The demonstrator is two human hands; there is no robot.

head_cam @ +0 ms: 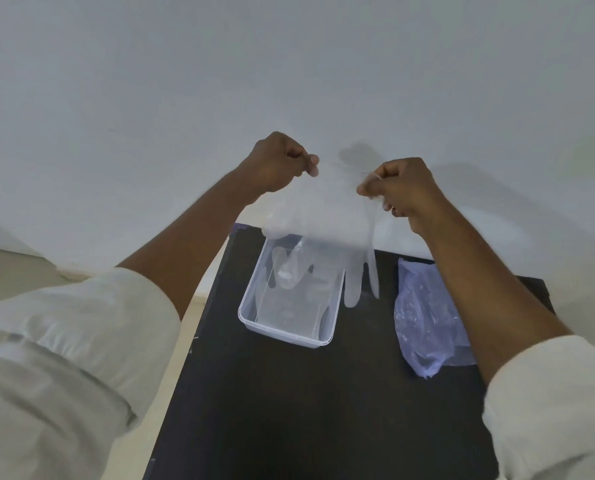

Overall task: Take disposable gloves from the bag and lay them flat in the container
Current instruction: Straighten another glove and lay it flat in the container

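Note:
A clear disposable glove (327,216) hangs stretched between my two hands, fingers pointing down over the table. My left hand (278,162) pinches its cuff at one corner and my right hand (401,188) pinches the other corner. Below the glove sits a clear plastic container (254,323) on the black table, with clear gloves lying inside. The glove's fingertips dangle just right of the container's far right edge. A crumpled clear plastic bag (424,317) lies to the right of the container, partly hidden behind my right forearm.
The black table (306,410) stands against a pale wall (289,64). A beige floor (9,271) shows past the table's left edge. My light sleeves fill the lower corners.

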